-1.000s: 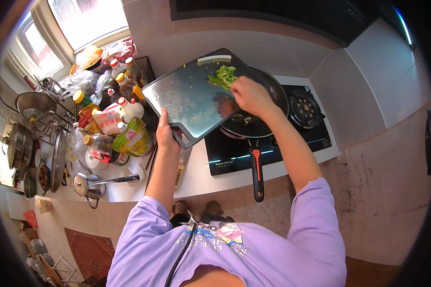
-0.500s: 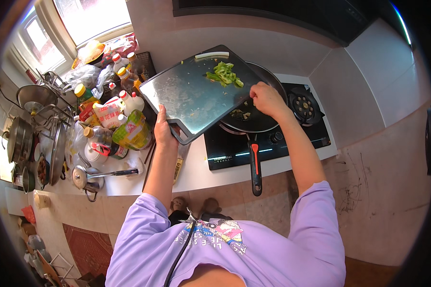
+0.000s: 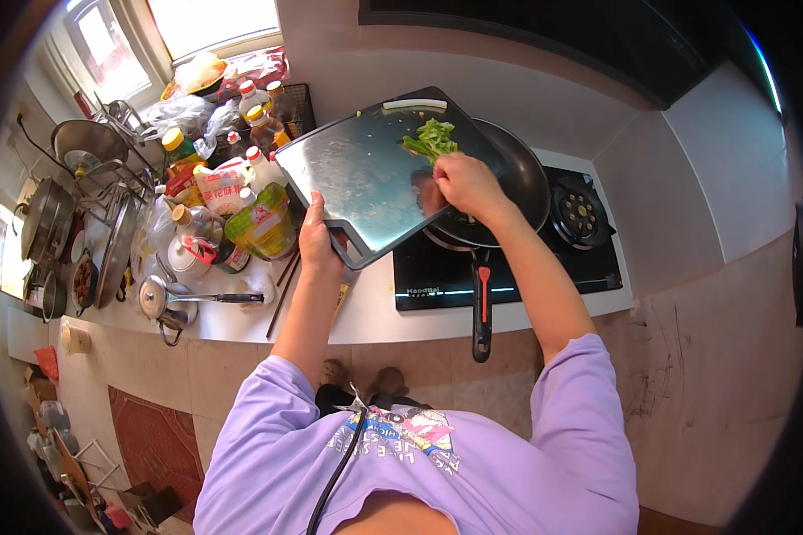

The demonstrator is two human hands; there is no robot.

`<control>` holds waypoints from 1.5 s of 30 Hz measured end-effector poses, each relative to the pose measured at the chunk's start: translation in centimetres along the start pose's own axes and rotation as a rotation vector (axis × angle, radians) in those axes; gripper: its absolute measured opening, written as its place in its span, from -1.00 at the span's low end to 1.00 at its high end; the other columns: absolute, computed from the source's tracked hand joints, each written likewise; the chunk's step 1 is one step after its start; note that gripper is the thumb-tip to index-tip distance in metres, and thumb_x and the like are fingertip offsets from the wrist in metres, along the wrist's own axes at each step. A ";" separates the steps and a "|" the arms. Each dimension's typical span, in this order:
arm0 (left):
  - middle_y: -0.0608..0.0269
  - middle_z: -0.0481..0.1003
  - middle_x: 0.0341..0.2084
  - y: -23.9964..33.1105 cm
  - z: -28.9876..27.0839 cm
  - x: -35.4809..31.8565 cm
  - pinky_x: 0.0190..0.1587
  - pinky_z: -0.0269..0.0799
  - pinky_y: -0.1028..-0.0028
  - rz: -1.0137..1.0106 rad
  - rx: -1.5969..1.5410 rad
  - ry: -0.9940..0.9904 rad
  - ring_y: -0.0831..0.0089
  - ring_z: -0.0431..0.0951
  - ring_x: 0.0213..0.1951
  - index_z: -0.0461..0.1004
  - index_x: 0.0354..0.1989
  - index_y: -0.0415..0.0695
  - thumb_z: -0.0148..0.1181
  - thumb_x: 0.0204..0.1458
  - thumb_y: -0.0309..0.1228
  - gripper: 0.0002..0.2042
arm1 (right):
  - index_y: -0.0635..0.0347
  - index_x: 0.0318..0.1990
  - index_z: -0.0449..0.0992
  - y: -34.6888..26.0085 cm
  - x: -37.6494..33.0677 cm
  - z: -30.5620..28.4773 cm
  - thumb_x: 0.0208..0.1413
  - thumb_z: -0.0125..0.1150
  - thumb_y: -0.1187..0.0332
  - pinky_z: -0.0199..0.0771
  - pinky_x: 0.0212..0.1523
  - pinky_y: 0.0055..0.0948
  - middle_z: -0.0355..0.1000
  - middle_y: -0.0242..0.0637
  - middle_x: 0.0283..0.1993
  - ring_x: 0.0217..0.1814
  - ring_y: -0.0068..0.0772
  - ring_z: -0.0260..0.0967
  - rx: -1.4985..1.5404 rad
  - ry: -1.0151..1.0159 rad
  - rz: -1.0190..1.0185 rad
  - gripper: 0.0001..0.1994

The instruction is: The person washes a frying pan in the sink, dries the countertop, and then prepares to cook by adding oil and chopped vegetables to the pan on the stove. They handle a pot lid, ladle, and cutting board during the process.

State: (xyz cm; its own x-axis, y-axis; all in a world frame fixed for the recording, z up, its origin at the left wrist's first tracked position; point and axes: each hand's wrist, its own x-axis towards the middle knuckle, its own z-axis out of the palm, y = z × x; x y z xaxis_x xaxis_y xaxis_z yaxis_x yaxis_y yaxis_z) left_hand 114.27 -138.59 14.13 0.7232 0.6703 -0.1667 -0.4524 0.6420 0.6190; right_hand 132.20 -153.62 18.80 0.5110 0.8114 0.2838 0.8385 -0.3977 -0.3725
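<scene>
My left hand is closed around the handle corner of a dark-rimmed cutting board. The board is held in the air, its far right part over a black frying pan on the stove. Chopped green vegetable lies in a small heap on the board, and a white strip rests along its far edge. My right hand is over the board with curled fingers, right against the near side of the greens. Its fingertips are hidden, so whatever they pinch cannot be seen. The board covers part of the pan.
The pan's handle sticks out past the front of the black gas stove. A second burner sits at the right. Several bottles and bags crowd the counter on the left, beside a lidded steel pot and chopsticks.
My right hand has moved from the board's right edge over the pan to beside the greens on the board. My left hand keeps its hold, and the whole view has shifted slightly.
</scene>
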 end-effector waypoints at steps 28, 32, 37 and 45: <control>0.26 0.47 -0.39 5.0 -4.6 -6.9 -0.38 0.47 0.44 -0.059 0.009 0.167 0.47 0.51 -0.42 0.32 -0.17 -0.14 0.00 0.01 -0.15 -0.66 | 0.23 -0.43 0.33 4.6 -7.3 -5.6 -0.13 0.00 0.56 0.30 -0.35 -0.25 0.30 -0.12 -0.40 -0.34 -0.04 0.29 -0.203 0.155 0.121 -0.93; 0.18 0.43 -0.23 8.5 -5.8 -9.6 -0.17 0.43 0.37 0.032 -0.094 0.148 0.39 0.48 -0.24 0.25 -0.07 -0.18 -0.06 0.05 -0.19 -0.64 | 0.20 -0.40 0.34 4.9 -7.1 -4.9 -0.12 0.00 0.54 0.29 -0.29 -0.21 0.30 -0.11 -0.33 -0.27 -0.03 0.29 -0.318 0.084 0.255 -0.91; 0.24 0.47 -0.36 13.3 -10.9 -14.8 -0.35 0.46 0.50 0.063 -0.035 0.220 0.48 0.51 -0.37 0.30 -0.17 -0.17 -0.08 0.05 -0.13 -0.65 | 0.18 -0.39 0.36 -0.3 -4.7 -5.2 -0.12 0.02 0.51 0.28 -0.28 -0.24 0.29 -0.15 -0.31 -0.25 -0.06 0.27 -0.238 0.183 0.066 -0.91; 0.32 0.46 -0.51 22.4 -18.6 -26.6 -0.49 0.44 0.58 0.225 -0.168 0.451 0.56 0.49 -0.51 0.34 -0.31 -0.09 0.01 0.01 -0.15 -0.74 | 0.24 -0.48 0.30 -17.4 -1.7 -1.8 -0.04 0.07 0.44 0.21 -0.47 -0.43 0.18 -0.25 -0.52 -0.53 -0.30 0.17 -0.112 0.236 -0.158 -0.90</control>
State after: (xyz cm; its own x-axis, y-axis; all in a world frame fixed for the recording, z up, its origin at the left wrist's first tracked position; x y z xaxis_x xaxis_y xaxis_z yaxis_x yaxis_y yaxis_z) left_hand 75.23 -135.10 18.21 0.3184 0.8683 -0.3803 -0.6747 0.4894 0.5525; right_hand 117.09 -148.86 26.34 0.3916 0.7503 0.5326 0.9200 -0.3298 -0.2118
